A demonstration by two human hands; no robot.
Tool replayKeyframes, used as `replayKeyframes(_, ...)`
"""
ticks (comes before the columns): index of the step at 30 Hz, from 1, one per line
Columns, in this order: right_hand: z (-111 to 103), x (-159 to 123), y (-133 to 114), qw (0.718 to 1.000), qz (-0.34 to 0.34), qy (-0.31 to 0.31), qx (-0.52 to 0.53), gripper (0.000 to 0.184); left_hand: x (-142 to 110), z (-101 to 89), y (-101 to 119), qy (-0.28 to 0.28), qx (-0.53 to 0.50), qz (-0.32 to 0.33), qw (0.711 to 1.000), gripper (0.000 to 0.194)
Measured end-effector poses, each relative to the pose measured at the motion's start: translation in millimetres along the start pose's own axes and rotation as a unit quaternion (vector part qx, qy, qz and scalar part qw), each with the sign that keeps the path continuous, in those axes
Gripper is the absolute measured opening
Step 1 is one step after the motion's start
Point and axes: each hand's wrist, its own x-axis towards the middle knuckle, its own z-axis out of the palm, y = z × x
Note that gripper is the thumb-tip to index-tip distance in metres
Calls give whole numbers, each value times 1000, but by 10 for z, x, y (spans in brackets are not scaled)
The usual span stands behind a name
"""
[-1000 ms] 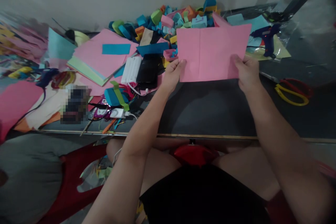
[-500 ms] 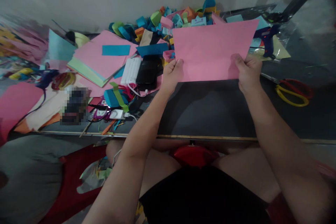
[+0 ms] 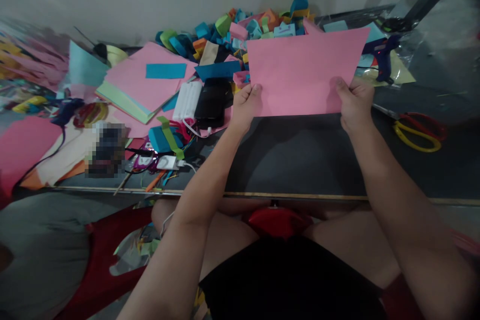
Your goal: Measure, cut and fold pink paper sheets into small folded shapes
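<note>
A pink sheet of paper is held up, tilted, above the dark tabletop. My left hand pinches its lower left corner, thumb on the front. At the lower right edge, my right hand grips it the same way; the fingers behind the paper are hidden. Scissors with red and yellow handles lie right of my right hand. Behind the sheet's right edge rests a dark blue glue gun with a small red light. A black phone-like device and a white power bank lie left of my left hand.
Folded coloured paper pieces are heaped along the wall. Left of them lies a stack of coloured sheets with a blue strip on top. Another glue gun is farther left. A person in a grey shirt sits at lower left.
</note>
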Motion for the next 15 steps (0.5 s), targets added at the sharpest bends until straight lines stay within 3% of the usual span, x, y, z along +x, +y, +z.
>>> replayKeyframes(3,31,-29,-45,997,-32,63,10,63,1,6,-2,3,4,0,1000,39)
replayKeyframes(13,32,-32,-14,998,-36,49,9,57,7,-19,-16,-8,0,-9,1000,55)
replayKeyframes(15,3,-21,10,1000,-7,-1,-10,57,-10,-22,22,-13,-44,-23,999,61)
